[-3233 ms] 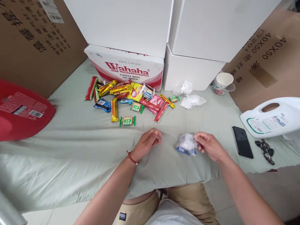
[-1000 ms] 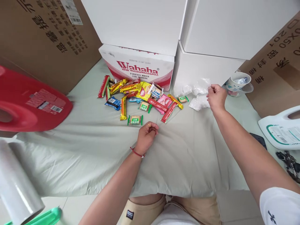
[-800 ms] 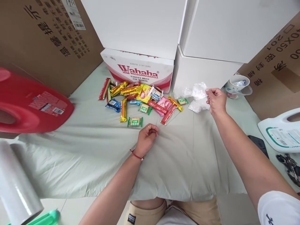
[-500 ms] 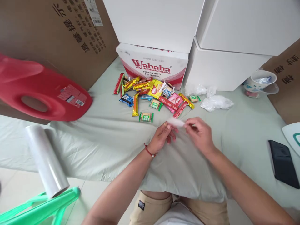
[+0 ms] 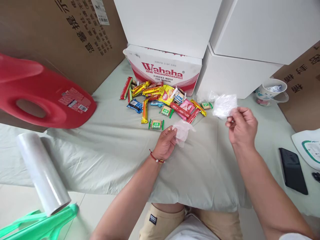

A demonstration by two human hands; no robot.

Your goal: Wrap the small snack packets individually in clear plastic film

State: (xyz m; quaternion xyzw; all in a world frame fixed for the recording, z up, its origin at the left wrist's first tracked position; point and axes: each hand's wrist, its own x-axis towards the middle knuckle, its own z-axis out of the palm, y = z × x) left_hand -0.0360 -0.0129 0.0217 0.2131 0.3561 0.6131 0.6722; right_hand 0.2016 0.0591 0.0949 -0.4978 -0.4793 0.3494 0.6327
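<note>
The left hand (image 5: 166, 141) pinches a crumpled piece of clear plastic (image 5: 182, 131) between thumb and fingers, in front of the Wahaha water box (image 5: 163, 68). The right hand (image 5: 243, 128) pinches a flatter piece of clear plastic (image 5: 224, 104) by its near corner, in front of the box and off to its right. I cannot tell if they are bags or sheets.

Both should be very light, soft and floppy, maybe slippery, and easy to rip. A gentle pinch at a corner or edge seems best; a hard squeeze would just wrinkle them.

In front of the box, the snack heap (image 5: 166, 95) takes up space just past the left hand. To the box's right, a white carton (image 5: 232, 73) makes a wall. Farther right are the paper cup (image 5: 265, 91) and, closer to the person, the phone (image 5: 293, 170). Plain green cloth (image 5: 200, 166) runs from the hands to the table's front edge, by the person's lap, giving room to move.
</note>
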